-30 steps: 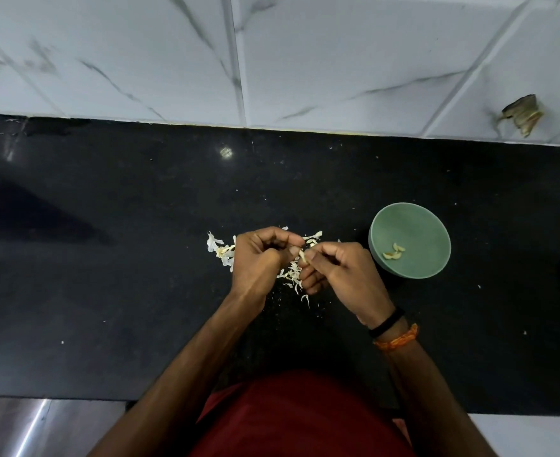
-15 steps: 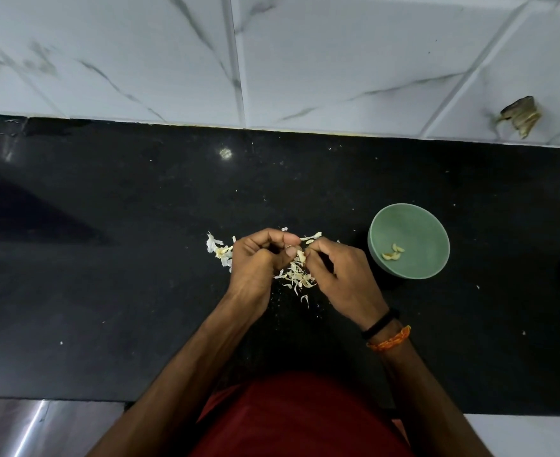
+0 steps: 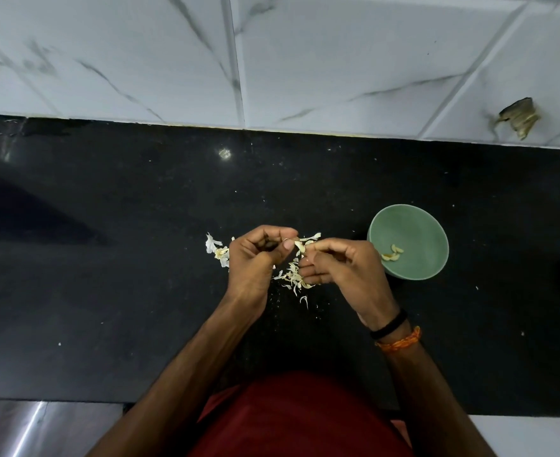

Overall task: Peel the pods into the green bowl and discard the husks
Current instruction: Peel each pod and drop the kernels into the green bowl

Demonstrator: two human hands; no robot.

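Drifted apart a touch since half a sec ago, w/ right hand (image 3: 341,272) edging toward green bowl (image 3: 433,222); otherwise same pose over the husks. Left hand (image 3: 255,258) curled, thumb and fingers pinching a pale pod (image 3: 300,247) at the tip. Right grip also closed in a pinch, thumb and forefinger meeting at the pod's other end, prob. tearing skin off; can't tell whether holding husk or kernel. Both hovering above the table (image 3: 107,291), just over the husk pile (image 3: 293,278).

Progress, as judged: early to mid. Only a few peeled pieces (image 3: 392,253) lying in the bowl, approx three or four, resting on its near-left inner wall. Bowl just beside right hand, not touching. Plenty of pale husk scraps scattered on table between and under hands, plus a small clump (image 3: 217,250) left of left hand. No unpeeled stock visible elsewhere, so remaining count unknown.

Left to do: finish this pod, drop kernel in bowl, then gather and bin husks — none discarded yet, all still on table.
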